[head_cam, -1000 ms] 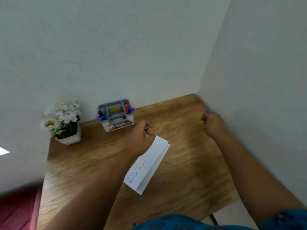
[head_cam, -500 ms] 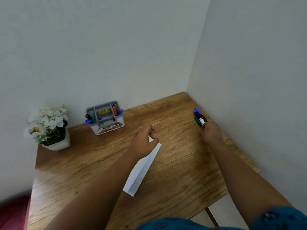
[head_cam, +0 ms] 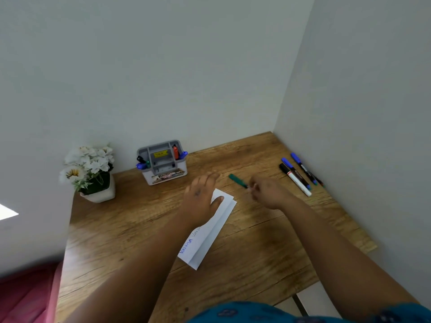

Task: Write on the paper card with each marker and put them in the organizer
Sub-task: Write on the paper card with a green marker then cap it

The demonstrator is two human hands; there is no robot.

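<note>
Wooden counter (head_cam: 268,248), corner of white walls. Left hand (head_cam: 202,198) now spread flat, pinning paper card (head_cam: 210,231). Right hand (head_cam: 268,192) back from the wall-side markers (head_cam: 297,177), pinching green marker (head_cam: 238,181). Gray organizer (head_cam: 163,163) partly filled. Likely next: write in green.

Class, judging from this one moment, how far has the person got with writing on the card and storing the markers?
Done: several markers stand in the grey organizer, and the paper card already carries writing. In hand: the right hand holds a green marker while the left hand presses the card. Left: the markers lying by the wall.
</note>
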